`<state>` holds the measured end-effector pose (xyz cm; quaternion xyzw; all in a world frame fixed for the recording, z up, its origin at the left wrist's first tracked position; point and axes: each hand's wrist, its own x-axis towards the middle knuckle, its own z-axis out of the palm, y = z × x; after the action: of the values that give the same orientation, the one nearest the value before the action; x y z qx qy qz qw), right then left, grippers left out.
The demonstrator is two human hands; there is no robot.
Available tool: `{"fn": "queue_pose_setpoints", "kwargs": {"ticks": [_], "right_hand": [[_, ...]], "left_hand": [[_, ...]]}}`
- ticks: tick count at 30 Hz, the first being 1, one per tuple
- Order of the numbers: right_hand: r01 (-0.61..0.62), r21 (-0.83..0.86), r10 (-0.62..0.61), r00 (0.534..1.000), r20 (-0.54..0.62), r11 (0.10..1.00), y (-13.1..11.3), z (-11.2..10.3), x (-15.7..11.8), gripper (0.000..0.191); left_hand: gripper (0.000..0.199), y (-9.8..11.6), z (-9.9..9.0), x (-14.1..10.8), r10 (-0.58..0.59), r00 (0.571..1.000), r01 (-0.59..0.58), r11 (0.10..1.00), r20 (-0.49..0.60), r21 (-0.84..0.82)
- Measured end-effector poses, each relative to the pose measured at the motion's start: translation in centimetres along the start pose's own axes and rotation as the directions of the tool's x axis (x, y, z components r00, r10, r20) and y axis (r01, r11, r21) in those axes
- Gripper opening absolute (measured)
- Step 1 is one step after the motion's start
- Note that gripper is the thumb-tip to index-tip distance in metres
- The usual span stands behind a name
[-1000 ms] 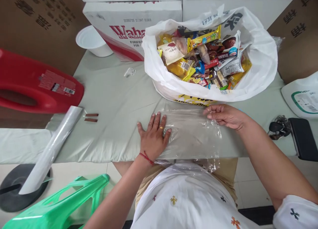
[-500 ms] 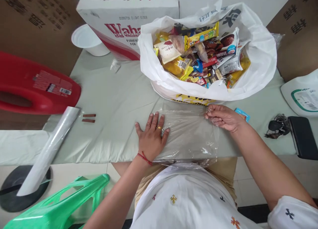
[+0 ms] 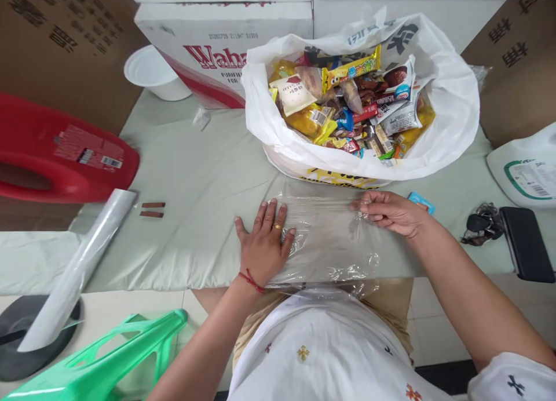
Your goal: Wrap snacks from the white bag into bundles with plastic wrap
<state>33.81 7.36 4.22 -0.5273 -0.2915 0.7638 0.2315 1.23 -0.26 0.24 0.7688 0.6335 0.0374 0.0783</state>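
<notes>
A clear plastic sheet (image 3: 330, 239) lies at the front edge of the table, its lower edge hanging over toward the lap. My left hand (image 3: 263, 239) rests flat with fingers spread on the sheet's left side. At the sheet's upper right corner, my right hand (image 3: 386, 212) pinches the film between thumb and fingers. Just beyond both hands stands a white plastic bag (image 3: 452, 111) full of wrapped snacks (image 3: 360, 111).
A roll of film (image 3: 82, 268) juts over the table's left edge, near two brown strips (image 3: 152, 210) and a red jug (image 3: 65, 152). On the right are a blue packet (image 3: 421, 203), keys (image 3: 482, 222), a phone (image 3: 527, 243) and a white jug (image 3: 532, 166).
My right hand has shifted slightly down and left with the film's corner, which now shows more wrinkles. My left hand stays flat on the sheet. The whole view has moved a little.
</notes>
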Motion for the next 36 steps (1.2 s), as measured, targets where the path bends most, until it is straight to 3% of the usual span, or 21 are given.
{"fn": "queue_pose_setpoints", "kwargs": {"ticks": [4, 11, 21, 23, 25, 26, 28, 29, 30, 31, 33, 36], "right_hand": [[0.003, 0.006, -0.003, 0.999, 0.045, 1.000, 0.2, 0.5, 0.4, 0.055], [-0.008, -0.030, 0.008, 1.000, -0.001, 1.000, 0.6, -0.3, 0.8, 0.058], [0.058, -0.013, -0.059, 0.995, -0.079, 0.998, 0.3, -2.2, -0.6, 0.054], [0.096, -0.044, -0.101, 0.988, -0.115, 0.994, 0.9, -2.0, -0.8, 0.053], [0.181, -0.140, -0.212, 0.945, -0.249, 0.973, 1.7, -1.5, -1.2, 0.049], [0.230, -0.227, -0.300, 0.886, -0.353, 0.946, 2.2, -1.1, -1.5, 0.044], [0.283, -0.472, -0.522, 0.679, -0.517, 0.835, 3.2, -0.4, -2.5, 0.034], [0.278, -0.601, -0.632, 0.572, -0.522, 0.749, 3.7, 0.0, -3.1, 0.028], [0.267, -0.710, -0.722, 0.504, -0.473, 0.651, 4.2, 0.2, -3.7, 0.023], [0.263, -0.790, -0.783, 0.486, -0.388, 0.554, 4.7, 0.4, -4.1, 0.020], [0.299, -0.869, -0.825, 0.532, -0.191, 0.394, 5.8, 0.5, -4.6, 0.019], [0.327, -0.907, -0.804, 0.594, -0.020, 0.264, 7.1, 0.1, -4.0, 0.020]], "left_hand": [[0.061, 0.0, 0.0, 0.0, 0.000, 1.000, 0.000, 1.000, -0.006, -0.007], [0.060, -0.1, 0.0, 0.1, 0.011, 1.000, -0.011, 1.000, -0.009, -0.006], [0.060, 0.0, 0.0, 0.1, -0.004, 1.000, 0.004, 1.000, -0.002, -0.009], [0.060, 0.0, 0.0, 0.1, -0.004, 1.000, 0.004, 1.000, -0.005, -0.012], [0.060, -0.1, 0.0, 0.1, -0.002, 1.000, 0.002, 1.000, -0.008, -0.014], [0.060, -0.1, 0.1, 0.1, -0.001, 1.000, 0.001, 1.000, -0.007, -0.015], [0.060, -0.1, 0.1, 0.1, -0.001, 1.000, 0.001, 1.000, -0.003, -0.018], [0.061, -0.1, 0.1, 0.1, -0.001, 1.000, 0.001, 1.000, 0.000, -0.020], [0.061, -0.2, 0.1, 0.1, 0.000, 1.000, 0.001, 1.000, 0.003, -0.023], [0.060, -0.2, 0.2, 0.1, 0.000, 1.000, 0.000, 1.000, 0.005, -0.025], [0.060, -0.2, 0.2, 0.1, 0.002, 1.000, -0.001, 1.000, 0.004, -0.029], [0.060, -0.1, 0.2, 0.1, 0.000, 1.000, 0.000, 1.000, -0.005, -0.026]]}}
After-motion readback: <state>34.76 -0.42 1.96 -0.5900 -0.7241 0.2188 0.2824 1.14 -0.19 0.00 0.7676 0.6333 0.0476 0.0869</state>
